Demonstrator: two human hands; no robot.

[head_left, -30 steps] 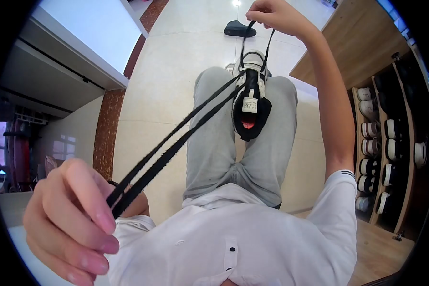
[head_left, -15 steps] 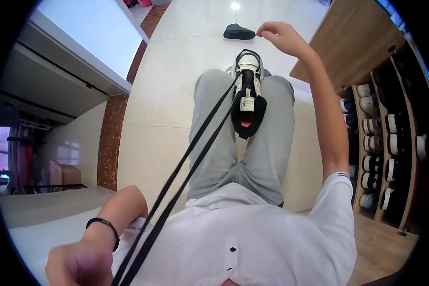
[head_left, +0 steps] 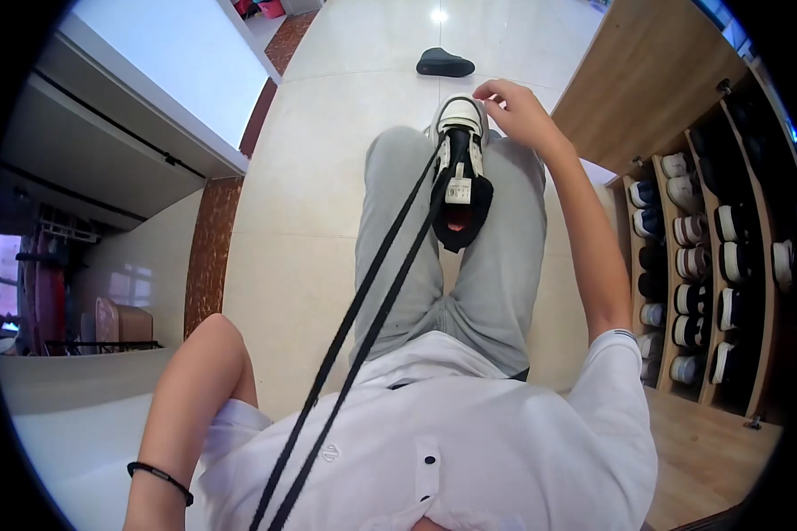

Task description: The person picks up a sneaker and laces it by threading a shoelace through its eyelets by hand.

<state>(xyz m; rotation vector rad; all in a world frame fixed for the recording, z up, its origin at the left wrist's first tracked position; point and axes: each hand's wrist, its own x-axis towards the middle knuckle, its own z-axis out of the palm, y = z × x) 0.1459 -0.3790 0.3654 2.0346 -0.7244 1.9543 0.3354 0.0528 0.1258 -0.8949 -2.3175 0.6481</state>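
A black and white sneaker (head_left: 461, 188) rests between my knees, its toe pointing away and its opening towards me. A white label shows on its tongue. Two long black laces (head_left: 361, 335) run taut from the sneaker, across my lap and shirt, to the bottom edge of the view. My right hand (head_left: 515, 111) is beside the sneaker's white toe, fingertips right at its edge, with the fingers bent and the thumb apart from them. My left forearm, with a black bracelet (head_left: 160, 478), reaches down out of the picture, and the hand itself is hidden below the edge.
A dark grey shoe (head_left: 444, 63) lies on the tiled floor ahead. To the right stands an open shoe cabinet (head_left: 715, 301) with several pairs in rows, its wooden door (head_left: 651, 71) swung out. A white panel (head_left: 181, 71) is at the left.
My left hand has gone down out of view, drawing the laces along. The lace loop over the toe is gone. My right hand has come down and closer to the toe.
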